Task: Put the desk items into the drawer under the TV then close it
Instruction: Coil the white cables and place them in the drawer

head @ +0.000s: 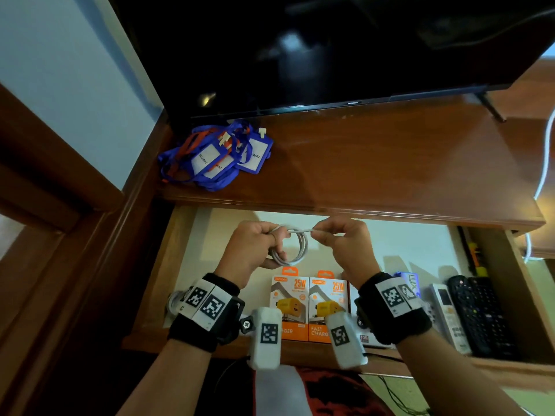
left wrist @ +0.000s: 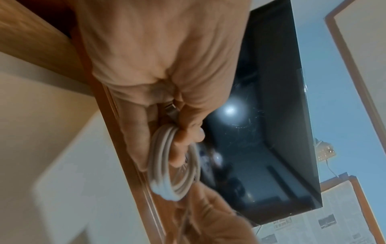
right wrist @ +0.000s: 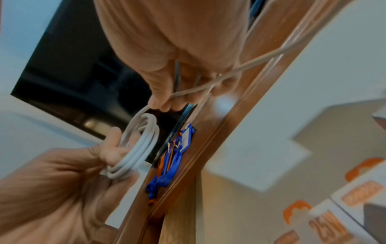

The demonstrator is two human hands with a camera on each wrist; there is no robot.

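I've got the cable [head: 289, 246] coiled up right over the open drawer [head: 330, 235]. Left hand [head: 251, 247] has its fingers curled through the loops; right hand [head: 341, 240] pinches the loose tail, which runs sideways between them. Drawer floor's straight below, so it just needs lowering. Lanyards [head: 216, 154] wait on the bench behind.

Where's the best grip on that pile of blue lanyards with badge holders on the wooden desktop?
Take the pile of blue lanyards with white-card badge holders from above, probably at the straps bunched on its left. They stand up in loose loops that fingers can close round, while the flat badge holders lie against the wooden desktop and offer little edge.
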